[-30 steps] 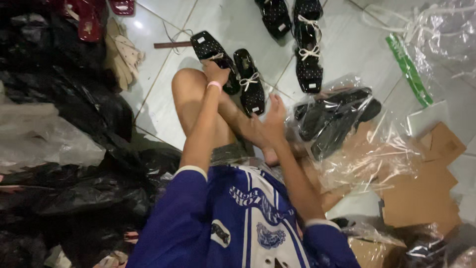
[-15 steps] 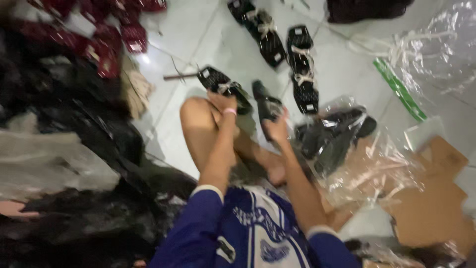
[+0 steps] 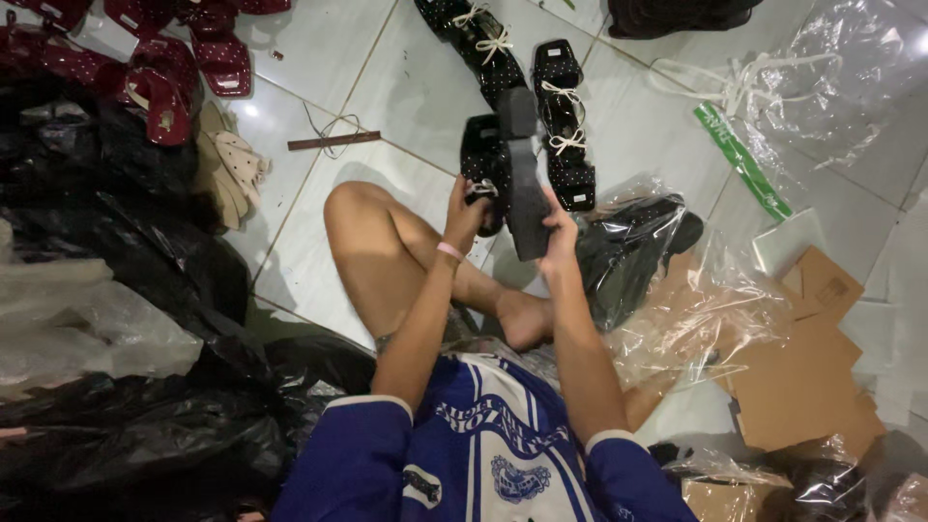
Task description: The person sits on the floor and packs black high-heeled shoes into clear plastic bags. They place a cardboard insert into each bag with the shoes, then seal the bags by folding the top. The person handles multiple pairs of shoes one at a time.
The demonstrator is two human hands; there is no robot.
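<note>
Black sandals [image 3: 517, 174] gripped in both hands [image 3: 559, 224], above floor sandals [image 3: 565, 126] and plastic-bagged pair [image 3: 628, 251].

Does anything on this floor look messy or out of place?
Yes. Torn cardboard pieces and crumpled clear plastic bags lie scattered on the tiled floor. The dark red sandals sit jumbled, while the black studded sandals lie more neatly.
</note>
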